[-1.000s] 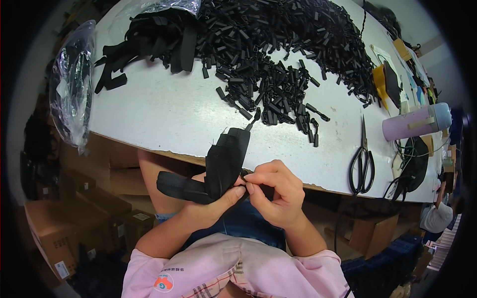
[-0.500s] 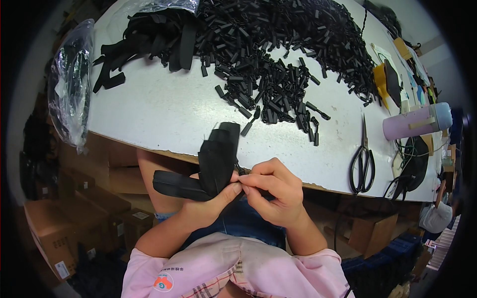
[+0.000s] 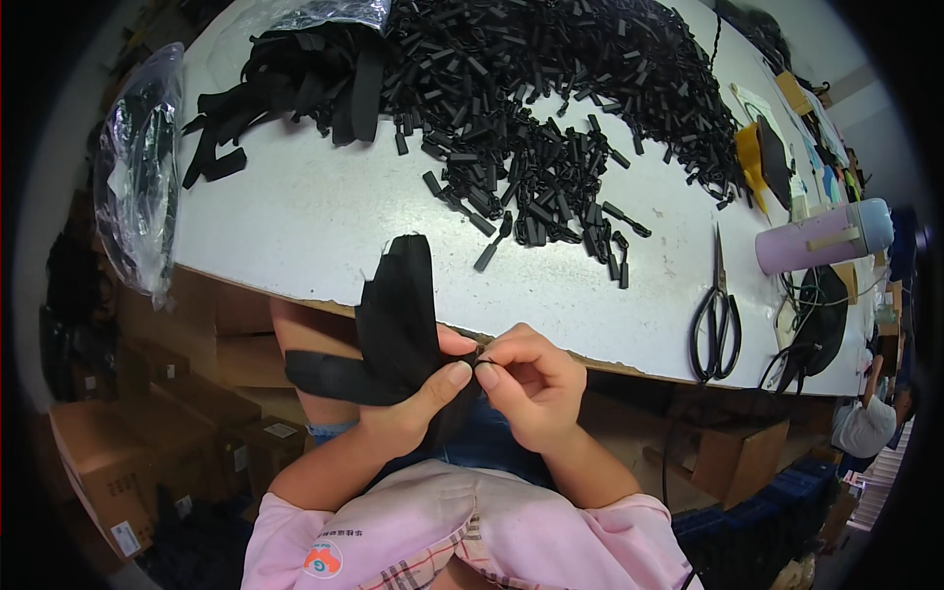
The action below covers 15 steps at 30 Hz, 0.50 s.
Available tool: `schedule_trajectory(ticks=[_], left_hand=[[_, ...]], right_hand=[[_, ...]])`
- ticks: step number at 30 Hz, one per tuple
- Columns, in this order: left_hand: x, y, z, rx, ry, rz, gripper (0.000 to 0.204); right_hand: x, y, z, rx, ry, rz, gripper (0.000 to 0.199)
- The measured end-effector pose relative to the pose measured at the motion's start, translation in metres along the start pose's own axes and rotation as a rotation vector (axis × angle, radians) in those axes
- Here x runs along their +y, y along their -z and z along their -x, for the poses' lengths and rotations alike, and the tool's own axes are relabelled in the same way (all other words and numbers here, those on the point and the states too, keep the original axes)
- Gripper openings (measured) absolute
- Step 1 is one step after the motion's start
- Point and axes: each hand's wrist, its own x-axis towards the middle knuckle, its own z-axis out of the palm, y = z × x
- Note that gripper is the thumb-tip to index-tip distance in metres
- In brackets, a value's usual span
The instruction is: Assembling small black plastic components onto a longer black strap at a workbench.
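In front of the table's near edge, my left hand (image 3: 411, 411) is closed around a bundle of black zipper tapes (image 3: 398, 320). Some of their ends stand up above the hand, and one loop sticks out to the left. My right hand (image 3: 541, 388) meets it at the thumbs, pinching a small black zipper slider (image 3: 480, 360) at the end of a tape. The fingertips hide most of that slider. On the white table (image 3: 324, 216) beyond lies a big heap of black zipper sliders with pulls (image 3: 551, 177), several of them strayed toward me.
More black tapes (image 3: 305, 84) lie at the back left, near a clear plastic bag (image 3: 143, 177). Black-handled scissors (image 3: 716, 329) and a lilac bottle (image 3: 811, 239) are on the right. Cardboard boxes (image 3: 108, 462) stand below. Another person (image 3: 863, 423) is at the far right.
Both hands have shifted slightly left, and the bundle of tapes has swung left and more upright. My right fingertips have curled in closer around the small slider.
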Motion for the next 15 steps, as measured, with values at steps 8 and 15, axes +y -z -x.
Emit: schedule_trajectory(ticks=[8, 15], left_hand=[[-0.001, 0.009, 0.002, -0.110, 0.161, 0.112, 0.018], [0.009, 0.000, -0.003, -0.099, 0.106, 0.033, 0.017]], right_hand=[[-0.008, 0.012, -0.007, -0.146, -0.549, -0.452, 0.006], [0.005, -0.003, 0.003, 0.022, -0.006, -0.002, 0.004]])
